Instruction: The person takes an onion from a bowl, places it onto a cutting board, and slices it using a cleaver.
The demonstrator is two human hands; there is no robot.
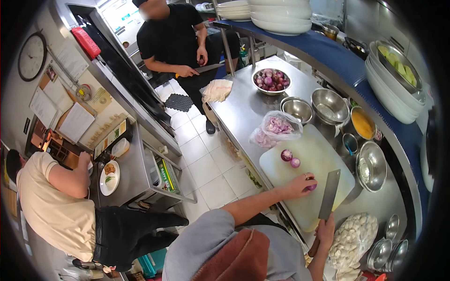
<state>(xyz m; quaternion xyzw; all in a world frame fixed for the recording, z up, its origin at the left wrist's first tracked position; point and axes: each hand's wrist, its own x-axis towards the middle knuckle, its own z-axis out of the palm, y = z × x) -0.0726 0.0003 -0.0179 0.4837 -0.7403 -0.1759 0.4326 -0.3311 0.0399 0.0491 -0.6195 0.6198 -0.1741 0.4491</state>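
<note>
On a pale cutting board, my left hand holds a small red onion at the board's middle. My right hand grips the handle of a cleaver, its wide blade raised or resting over the board's right part; which one is unclear. Two cut red onion pieces lie beyond my left hand. At the board's far left corner stands an opened plastic bag of sliced red onion. A steel colander of whole red onions stands farther back on the steel table.
Steel bowls and an orange sauce container line the table's right side. Near my right hand sits a bag of peeled garlic. A co-worker with a knife stands across; another person works at left. A blue-covered shelf overhangs.
</note>
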